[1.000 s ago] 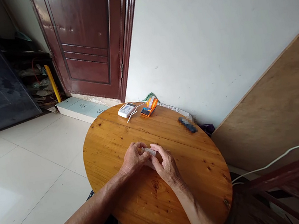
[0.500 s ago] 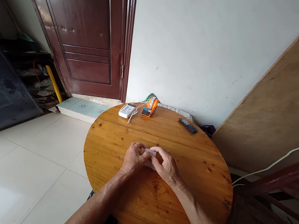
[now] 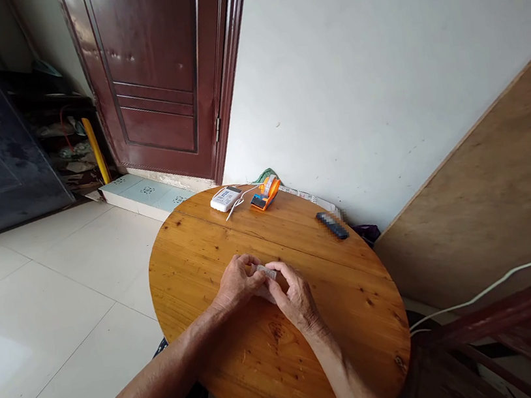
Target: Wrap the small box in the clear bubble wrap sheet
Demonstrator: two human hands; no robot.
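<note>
My left hand (image 3: 238,282) and my right hand (image 3: 298,296) meet over the middle of the round wooden table (image 3: 193,248). Between their fingertips is a small pale piece that looks like printed, folded paper (image 3: 268,272). Thumbs and forefingers of both hands pinch it, the left on its left side and the right on its right side. A paler part of it shows below the thumbs, close to the tabletop. The fingers hide most of its shape, and I cannot tell whether it touches the wood.
Along the table's far side lie a white device with a cable (image 3: 226,198), an orange tape dispenser (image 3: 266,195) and a blurred-out dark long object (image 3: 332,225). Behind stand a white wall (image 3: 350,68) and a dark red door (image 3: 149,77). A pale cord (image 3: 499,279) hangs at right.
The view has shifted very slightly. Both hands keep the same pinch on the pale piece, with hardly any finger movement visible.
</note>
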